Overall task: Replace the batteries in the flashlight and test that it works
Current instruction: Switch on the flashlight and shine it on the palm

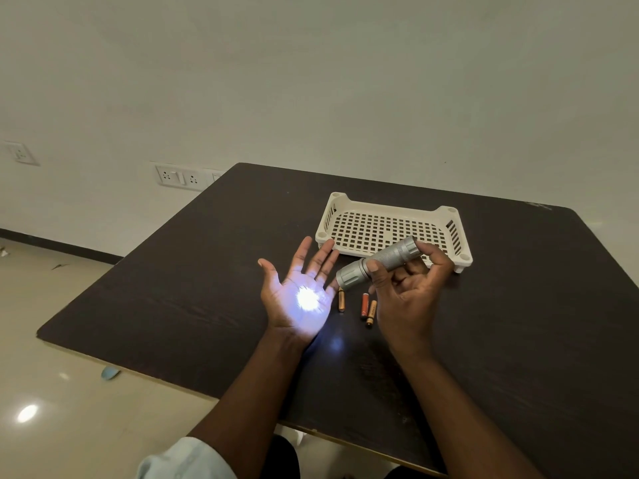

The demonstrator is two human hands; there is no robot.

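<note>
- Fingers (427, 252) of the right hand (408, 292) are being curled around the flashlight (378, 263), with the thumb being laid across the knurled barrel near the head.
- Fingers (304, 252) of the left hand (297, 295) are being kept straight and spread, palm up, with nothing being gripped; a bright spot of light is being thrown onto the palm.
- Above the worktop (518, 323), the flashlight is being held tilted, its head being aimed down and left at the open palm, just in front of the basket (390, 229).
- It is being judged as a stiff metal body, moderately light; the knurled barrel is being taken as the best place for a hold, since the smoother head is likely to be more slippery.
- Three batteries (364, 305) are lying on the worktop between the hands, apart from the flashlight.
- With the beam being cast, the test is being judged as passing.
</note>
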